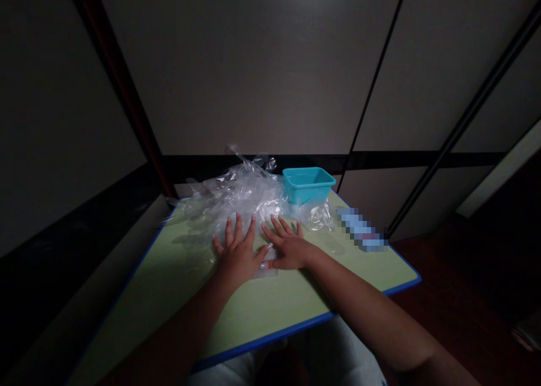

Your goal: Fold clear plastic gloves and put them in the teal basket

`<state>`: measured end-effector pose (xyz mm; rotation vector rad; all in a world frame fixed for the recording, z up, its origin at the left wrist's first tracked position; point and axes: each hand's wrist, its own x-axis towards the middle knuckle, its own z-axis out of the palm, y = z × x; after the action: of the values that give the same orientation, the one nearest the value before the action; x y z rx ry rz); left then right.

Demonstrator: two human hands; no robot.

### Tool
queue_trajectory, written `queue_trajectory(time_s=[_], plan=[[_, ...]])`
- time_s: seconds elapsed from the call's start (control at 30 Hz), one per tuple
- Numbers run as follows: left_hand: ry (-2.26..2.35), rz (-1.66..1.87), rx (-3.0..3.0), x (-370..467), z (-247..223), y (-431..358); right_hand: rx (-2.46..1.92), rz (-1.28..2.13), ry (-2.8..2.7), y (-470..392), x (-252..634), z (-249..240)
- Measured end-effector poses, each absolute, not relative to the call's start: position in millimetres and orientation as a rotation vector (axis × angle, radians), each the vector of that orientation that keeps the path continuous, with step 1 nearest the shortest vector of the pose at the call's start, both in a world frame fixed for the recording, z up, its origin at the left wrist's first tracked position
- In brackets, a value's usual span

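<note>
My left hand lies flat with its fingers spread, palm down. Beside it my right hand also rests palm down with its fingers apart, and the two thumbs come close together. Under both hands is a sheet of thin clear plastic, which looks like a disposable glove laid out on the tabletop; most of it is hidden by the hands. Just beyond the fingertips rises a loose heap of crinkled clear plastic gloves. Neither hand grips anything.
A teal plastic tub stands at the far edge, right of the heap, with more clear plastic at its foot. A blurred-out pale blue packet lies to the right. The green table has a blue rim; cabinet panels rise behind it.
</note>
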<state>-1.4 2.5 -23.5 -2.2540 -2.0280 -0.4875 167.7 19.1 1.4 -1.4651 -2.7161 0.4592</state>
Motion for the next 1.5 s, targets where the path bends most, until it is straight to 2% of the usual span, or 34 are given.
queue_trajectory(time_s=[0.63, 1.5], plan=[[-2.02, -0.403, -2.201, 4, -33, 3, -1.504, 0.169, -2.597, 14, 150, -9], [-2.019, -0.272, -2.218, -10, -34, 3, -1.552, 0.158, -2.597, 13, 149, -11]])
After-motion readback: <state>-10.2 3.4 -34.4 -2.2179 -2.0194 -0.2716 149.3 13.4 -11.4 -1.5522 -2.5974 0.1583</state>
